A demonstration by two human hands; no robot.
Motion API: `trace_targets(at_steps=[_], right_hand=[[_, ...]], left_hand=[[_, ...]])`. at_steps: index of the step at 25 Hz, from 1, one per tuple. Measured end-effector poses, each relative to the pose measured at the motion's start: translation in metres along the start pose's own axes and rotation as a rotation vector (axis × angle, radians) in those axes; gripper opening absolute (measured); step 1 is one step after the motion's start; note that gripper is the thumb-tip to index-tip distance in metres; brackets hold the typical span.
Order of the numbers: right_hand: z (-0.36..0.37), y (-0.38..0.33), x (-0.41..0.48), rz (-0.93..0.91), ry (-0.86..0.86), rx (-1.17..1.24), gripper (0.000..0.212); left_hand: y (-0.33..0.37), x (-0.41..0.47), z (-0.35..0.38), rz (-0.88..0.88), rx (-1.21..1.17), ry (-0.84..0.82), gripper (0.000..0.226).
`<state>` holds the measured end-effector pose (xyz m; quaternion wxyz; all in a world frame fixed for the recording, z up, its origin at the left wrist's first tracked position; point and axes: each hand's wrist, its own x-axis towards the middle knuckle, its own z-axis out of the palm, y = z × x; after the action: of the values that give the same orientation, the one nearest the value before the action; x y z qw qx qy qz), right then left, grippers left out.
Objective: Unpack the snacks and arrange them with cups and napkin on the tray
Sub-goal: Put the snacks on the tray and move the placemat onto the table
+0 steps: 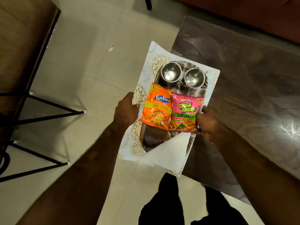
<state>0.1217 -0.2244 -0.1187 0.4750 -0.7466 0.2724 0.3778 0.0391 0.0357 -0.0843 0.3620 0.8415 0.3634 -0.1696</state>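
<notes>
I hold a white tray with gold flower patterns [146, 73] by both long sides, partly over the corner of a dark table. My left hand [125, 111] grips its left edge and my right hand [207, 120] grips its right edge. Two steel cups [171, 73] [194, 77] stand side by side at the tray's far end. An orange Kurkure packet [156, 108] and a pink Bingo packet [185, 112] lie sealed next to each other in the middle. A white napkin [167, 153] lies at the near end, folded to a point.
The dark glossy table [243, 88] fills the right side. A wooden table with black metal legs [21, 46] stands at the left. Pale floor tiles [90, 62] lie between them. My dark-clothed legs [170, 200] show below the tray.
</notes>
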Motion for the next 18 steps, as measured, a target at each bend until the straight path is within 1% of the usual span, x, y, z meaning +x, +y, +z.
trace_targets(at_steps=[3, 8, 13, 15, 16, 17, 18], right_hand=[[-0.006, 0.004, -0.002, 0.022, 0.002, 0.009, 0.028], [-0.023, 0.013, -0.002, 0.039, 0.033, 0.009, 0.025], [-0.025, 0.011, -0.008, 0.092, 0.024, 0.015, 0.029], [-0.029, 0.004, -0.016, 0.110, -0.005, 0.011, 0.027], [-0.033, -0.003, -0.023, 0.096, 0.005, -0.028, 0.023], [-0.039, -0.013, -0.032, 0.036, 0.079, -0.137, 0.018], [-0.048, -0.024, -0.042, -0.079, 0.214, -0.282, 0.015]], left_hand=[[0.003, -0.005, -0.017, 0.041, 0.058, 0.053, 0.029], [0.002, -0.016, -0.051, 0.067, 0.023, 0.079, 0.026], [0.018, -0.036, -0.084, 0.210, 0.156, 0.151, 0.015], [0.024, -0.042, -0.098, 0.235, 0.200, 0.158, 0.018], [0.026, -0.045, -0.105, 0.238, 0.211, 0.154, 0.020], [0.028, -0.048, -0.111, 0.241, 0.220, 0.147, 0.022], [0.031, -0.052, -0.116, 0.243, 0.229, 0.140, 0.024]])
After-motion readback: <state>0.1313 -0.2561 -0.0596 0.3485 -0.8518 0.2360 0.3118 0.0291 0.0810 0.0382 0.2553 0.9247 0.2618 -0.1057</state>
